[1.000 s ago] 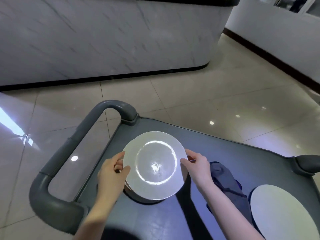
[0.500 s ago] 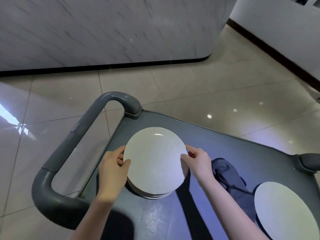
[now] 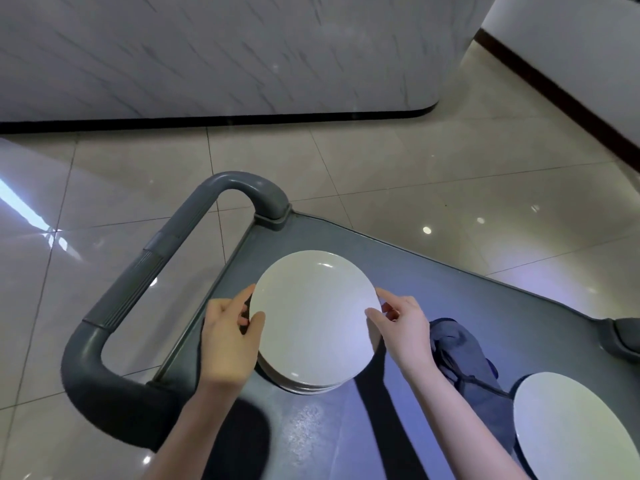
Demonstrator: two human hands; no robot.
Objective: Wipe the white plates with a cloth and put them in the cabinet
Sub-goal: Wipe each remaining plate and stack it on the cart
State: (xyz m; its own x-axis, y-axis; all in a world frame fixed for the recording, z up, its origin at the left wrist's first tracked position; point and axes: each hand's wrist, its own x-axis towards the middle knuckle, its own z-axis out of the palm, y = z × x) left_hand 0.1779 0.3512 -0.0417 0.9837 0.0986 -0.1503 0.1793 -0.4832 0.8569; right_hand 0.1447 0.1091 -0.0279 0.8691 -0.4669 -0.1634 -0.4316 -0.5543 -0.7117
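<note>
With the left hand (image 3: 228, 337), gripping the left rim of the top white plate (image 3: 313, 317); with the right hand (image 3: 403, 329), pinching its right rim. Between both grips, atop a stack (image 3: 306, 388) on the cart (image 3: 450, 282). Not holding the cloth (image 3: 460, 351), just right of the right grip. Probably early: yet to wipe, yet to reach any cabinet.
</note>
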